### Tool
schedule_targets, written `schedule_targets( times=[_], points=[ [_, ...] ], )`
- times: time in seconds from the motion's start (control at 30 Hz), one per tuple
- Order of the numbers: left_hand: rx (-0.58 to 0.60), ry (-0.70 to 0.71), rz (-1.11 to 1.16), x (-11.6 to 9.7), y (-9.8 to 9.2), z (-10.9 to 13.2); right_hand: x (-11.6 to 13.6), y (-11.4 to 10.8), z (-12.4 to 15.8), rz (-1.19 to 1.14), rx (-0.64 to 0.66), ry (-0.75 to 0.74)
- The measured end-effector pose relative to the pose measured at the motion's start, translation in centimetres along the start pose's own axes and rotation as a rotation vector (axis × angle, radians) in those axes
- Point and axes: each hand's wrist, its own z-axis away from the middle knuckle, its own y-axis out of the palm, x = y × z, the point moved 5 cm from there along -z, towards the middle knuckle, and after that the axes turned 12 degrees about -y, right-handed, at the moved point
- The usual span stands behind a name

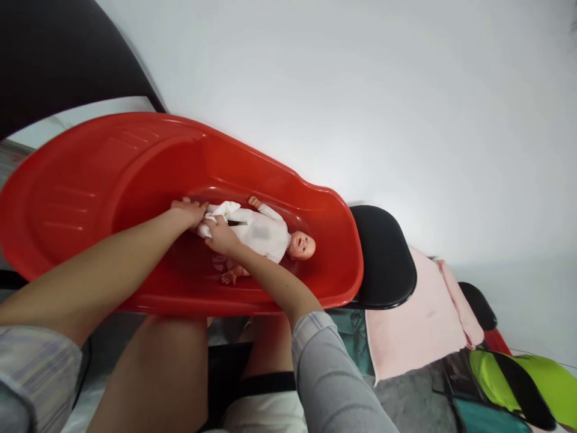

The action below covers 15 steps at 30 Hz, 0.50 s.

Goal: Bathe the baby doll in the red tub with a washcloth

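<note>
A baby doll point(268, 237) lies on its back in a red baby bathtub point(252, 157), its head to the right and its feet to the left. Its soft white torso has a grey patch. White cloth with small yellow marks point(228, 208) is bunched around its legs. My right hand point(222, 236) pinches this cloth near the doll's hips. Farther left, my left hand point(189, 213) is closed over the lower legs, beside the cloth's edge. A bare doll foot shows just past it. Both hands partly hide the legs, and the left fingertips are hard to make out.
The tub rests across my lap level beside a black stool seat point(383, 255). A pink towel point(417, 316) is spread to the right, near a lime-green item point(547, 385). A white wall point(360, 90) rises behind the tub, with a dark panel point(58, 54) at upper left.
</note>
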Motion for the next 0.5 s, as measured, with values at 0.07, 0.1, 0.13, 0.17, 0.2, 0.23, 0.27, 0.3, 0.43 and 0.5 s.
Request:
schedule_targets(
  times=[0.07,0.1,0.13,0.17,0.2,0.23,0.27,0.3,0.43,0.5],
  points=[
    [0.014,0.003,-0.034,-0.1,-0.1,0.4,-1.0,-1.5,0.3,-0.074,-0.038,-0.044],
    [0.015,0.009,-0.037,-0.2,-0.3,0.6,-1.8,-2.6,0.8,-0.109,-0.073,-0.039],
    [0.018,0.011,-0.034,-0.2,-0.4,0.8,-2.8,-3.8,1.6,-0.136,-0.121,-0.008],
    [0.022,0.009,-0.026,-0.2,-0.5,0.9,-3.9,-5.2,2.6,-0.152,-0.179,0.037],
    [0.024,0.005,-0.015,-0.2,-0.6,1.0,-4.9,-6.5,3.8,-0.154,-0.24,0.091],
    [0.021,0.005,-0.002,-0.2,-0.7,1.0,-6.0,-7.9,5.3,-0.138,-0.308,0.154],
    [0.017,0.007,0.011,-0.2,-0.7,0.9,-6.9,-9.3,6.8,-0.108,-0.376,0.213],
    [0.007,0.012,0.023,-0.2,-0.8,0.9,-7.8,-10.4,8.3,-0.067,-0.431,0.277],
    [0.003,0.007,0.048,-0.1,-0.7,0.4,-10.3,-11.9,12.9,0.146,-0.408,0.5],
    [0.004,0.009,0.056,-0.1,-0.7,0.3,-10.8,-11.0,13.4,0.288,-0.263,0.493]
  ],
)
